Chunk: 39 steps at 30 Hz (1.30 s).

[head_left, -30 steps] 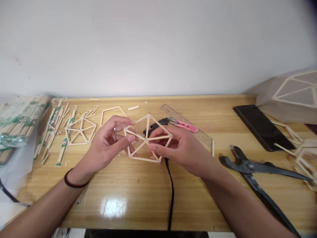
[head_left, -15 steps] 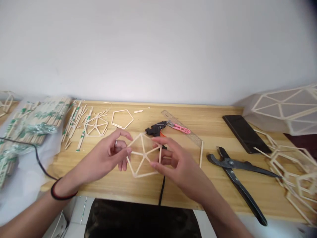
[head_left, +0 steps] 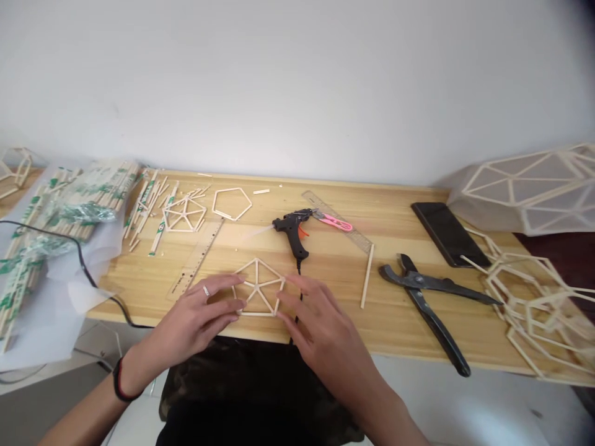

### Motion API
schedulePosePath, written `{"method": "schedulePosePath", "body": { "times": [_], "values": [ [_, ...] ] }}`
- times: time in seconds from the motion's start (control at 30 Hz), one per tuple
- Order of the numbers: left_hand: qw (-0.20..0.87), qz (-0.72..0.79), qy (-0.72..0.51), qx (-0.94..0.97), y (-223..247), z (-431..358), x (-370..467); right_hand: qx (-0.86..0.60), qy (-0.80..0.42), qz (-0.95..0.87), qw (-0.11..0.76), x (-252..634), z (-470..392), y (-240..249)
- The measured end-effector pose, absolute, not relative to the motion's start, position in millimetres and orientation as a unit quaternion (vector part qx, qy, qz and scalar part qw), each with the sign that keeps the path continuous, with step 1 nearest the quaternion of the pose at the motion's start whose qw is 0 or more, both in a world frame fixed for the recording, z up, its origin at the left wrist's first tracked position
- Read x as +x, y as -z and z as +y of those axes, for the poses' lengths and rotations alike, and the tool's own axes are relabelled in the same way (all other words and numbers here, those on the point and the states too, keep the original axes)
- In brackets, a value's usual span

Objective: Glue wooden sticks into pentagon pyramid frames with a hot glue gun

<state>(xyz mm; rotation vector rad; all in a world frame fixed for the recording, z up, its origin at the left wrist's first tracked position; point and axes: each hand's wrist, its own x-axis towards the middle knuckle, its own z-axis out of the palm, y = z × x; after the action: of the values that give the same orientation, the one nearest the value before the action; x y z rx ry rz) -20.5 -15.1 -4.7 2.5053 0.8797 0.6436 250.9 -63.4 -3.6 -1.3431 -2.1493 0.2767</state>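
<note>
While L hand (head_left: 198, 314) & R hand (head_left: 320, 319) held spoked stick pentagon (head_left: 256, 287) at L/R sides, it seemed light, stiff, prob. fragile-jointed; outer sticks (head_left: 257, 314) looked best to grip.

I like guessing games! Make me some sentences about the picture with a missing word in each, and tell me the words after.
1. The left hand and right hand touch a stick frame with ____ outer sides.
2. The ring is on the ____ hand.
3. The glue gun is mostly coloured ____.
4. The phone lies to the ____ of the glue gun.

Missing words: five; left; black; right.
</note>
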Motion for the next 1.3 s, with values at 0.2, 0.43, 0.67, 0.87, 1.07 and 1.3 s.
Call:
{"method": "schedulePosePath", "body": {
  "times": [0.2, 0.43, 0.67, 0.87, 1.07, 1.3],
  "values": [
    [0.15, 0.256, -0.206, 0.932, 10.9, -6.1, -23.8, -0.427, -0.091, -0.865, 0.248, 256.6, -65.9, 15.3],
    [0.137, 0.225, -0.193, 0.945, 12.7, -1.5, -30.4, -0.387, -0.082, -0.891, 0.22, 269.4, -66.5, 20.2],
    [0.12, 0.233, -0.167, 0.951, 11.6, -3.1, -33.1, -0.411, -0.091, -0.881, 0.217, 271.4, -68.1, 22.1],
    [0.19, 0.259, -0.199, 0.926, 9.0, 0.9, -21.2, -0.434, -0.096, -0.877, 0.182, 274.2, -64.4, 15.6],
    [0.258, 0.291, -0.161, 0.907, 5.5, 9.8, -6.4, -0.439, -0.096, -0.878, 0.167, 271.5, -59.5, 7.8],
    [0.219, 0.264, -0.093, 0.935, 4.6, 18.4, -9.9, -0.438, -0.069, -0.886, 0.136, 264.1, -60.6, 11.9]
  ]
}}
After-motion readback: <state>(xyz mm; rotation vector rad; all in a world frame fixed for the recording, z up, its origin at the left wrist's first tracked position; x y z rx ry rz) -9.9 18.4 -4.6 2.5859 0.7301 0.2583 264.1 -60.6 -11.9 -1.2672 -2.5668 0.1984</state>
